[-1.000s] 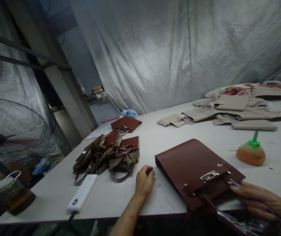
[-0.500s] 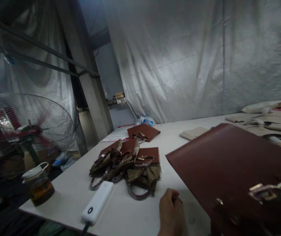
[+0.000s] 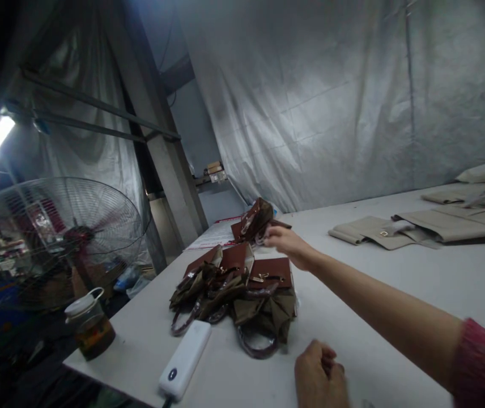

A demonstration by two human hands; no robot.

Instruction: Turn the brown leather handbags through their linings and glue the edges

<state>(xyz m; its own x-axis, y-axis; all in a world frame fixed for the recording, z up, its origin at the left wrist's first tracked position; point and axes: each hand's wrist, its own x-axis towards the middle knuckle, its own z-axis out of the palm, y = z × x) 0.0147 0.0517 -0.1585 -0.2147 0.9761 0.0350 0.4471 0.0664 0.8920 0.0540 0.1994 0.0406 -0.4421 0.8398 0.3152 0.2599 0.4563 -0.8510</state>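
Note:
My right hand [image 3: 287, 242] reaches across the table from the right. Its fingers are closed at the edge of a brown handbag [image 3: 256, 220], which sits tilted over another brown bag piece; exactly where they grip is blurred. My left hand [image 3: 321, 374] rests near the front of the table, fingers curled in and nothing visible in them. Just beyond it lies a group of brown and olive handbags [image 3: 270, 275], flaps away from me, with gold clasps and plastic-wrapped looped handles towards me.
A white power bank [image 3: 186, 358] with a cable and a lidded jar of amber liquid [image 3: 92, 331] stand near the left edge. Beige bag pieces [image 3: 450, 224] lie at the right back. A caged fan [image 3: 72, 238] stands left of the white table [image 3: 378, 283].
The large brown bag from the right foreground is gone from there; my right arm now stretches to the far pile, with a brown handbag on it. My left hand stays curled. The view has shifted.

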